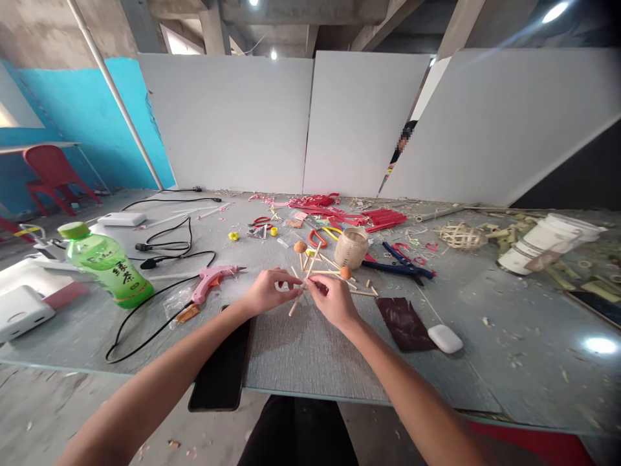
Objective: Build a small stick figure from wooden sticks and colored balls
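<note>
Just above the table's front part, both my hands are pinched on thin wooden sticks [293,309] joined in a crossing, star-like frame. My left hand [270,291] has thumb and forefinger closed at the sticks' meeting point. Opposite it, my right hand [334,299] pinches the same spot, its fingertips almost touching the left ones. The exact joint is hidden by the fingers. An orange-brown ball [300,247] sits behind the hands near the stick ends, and a second ball [345,272] is beside my right hand. More loose sticks [363,292] lie to the right.
Left are a pink glue gun [209,283], its black cord and a green tea bottle [104,265]. A jar [352,248], blue-handled cutters [398,266] and red strips [383,219] lie behind. Nearer are a phone [220,369], dark sandpaper [405,323] and a white case [445,338].
</note>
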The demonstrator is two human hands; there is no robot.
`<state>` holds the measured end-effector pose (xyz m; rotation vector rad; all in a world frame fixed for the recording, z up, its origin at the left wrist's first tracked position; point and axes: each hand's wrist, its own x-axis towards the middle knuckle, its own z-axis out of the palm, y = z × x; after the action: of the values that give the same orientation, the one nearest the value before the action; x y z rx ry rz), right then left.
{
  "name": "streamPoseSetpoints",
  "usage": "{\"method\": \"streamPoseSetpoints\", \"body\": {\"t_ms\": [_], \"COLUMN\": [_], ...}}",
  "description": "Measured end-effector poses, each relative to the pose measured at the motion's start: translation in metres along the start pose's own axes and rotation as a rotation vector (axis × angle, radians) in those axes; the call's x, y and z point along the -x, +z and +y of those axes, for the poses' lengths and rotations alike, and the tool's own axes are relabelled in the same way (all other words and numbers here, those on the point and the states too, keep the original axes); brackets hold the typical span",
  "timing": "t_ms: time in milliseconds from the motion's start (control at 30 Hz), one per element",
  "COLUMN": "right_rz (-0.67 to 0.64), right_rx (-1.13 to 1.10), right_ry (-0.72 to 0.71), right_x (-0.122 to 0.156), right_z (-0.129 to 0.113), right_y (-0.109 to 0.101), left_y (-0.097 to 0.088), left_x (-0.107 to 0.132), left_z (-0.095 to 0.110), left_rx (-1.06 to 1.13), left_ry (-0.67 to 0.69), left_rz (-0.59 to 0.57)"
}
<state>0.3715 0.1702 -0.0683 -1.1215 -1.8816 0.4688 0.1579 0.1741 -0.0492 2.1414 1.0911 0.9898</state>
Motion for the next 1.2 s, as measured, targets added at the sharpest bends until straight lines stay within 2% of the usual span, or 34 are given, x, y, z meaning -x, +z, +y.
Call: {"method": "streamPoseSetpoints", "body": {"t_ms": [433,700,900,1100,1200], "right_rz": [0.066,0.027,0.017,-0.062,-0.033], "right_rx": [0.124,0.156,0.176,0.221,0.288], "right_ry": [0.015,-0.043,-0.009,-0.015,0.031], "right_x": [0.006,0.008,0.009,0.004,-0.001], "right_z": [0.000,-0.002,-0.002,-0.003,0.001], "right_y": [0.013,0.015,0.016,0.006,-0.009], "left_y": [0.006,0.014,0.016,0.012,0.008], "left_x": [-0.001,-0.003,-0.001,-0.002,-0.003], "left_z": [0.003,-0.010,-0.012,-0.016,-0.017], "left_rx": [-0.026,-0.068,-0.073,-0.114,-0.124], "left_ry": [-0.088,-0.091,-0.090,-0.149,-0.189], "left_rz": [0.018,0.024,0.031,0.003,0.024]}}
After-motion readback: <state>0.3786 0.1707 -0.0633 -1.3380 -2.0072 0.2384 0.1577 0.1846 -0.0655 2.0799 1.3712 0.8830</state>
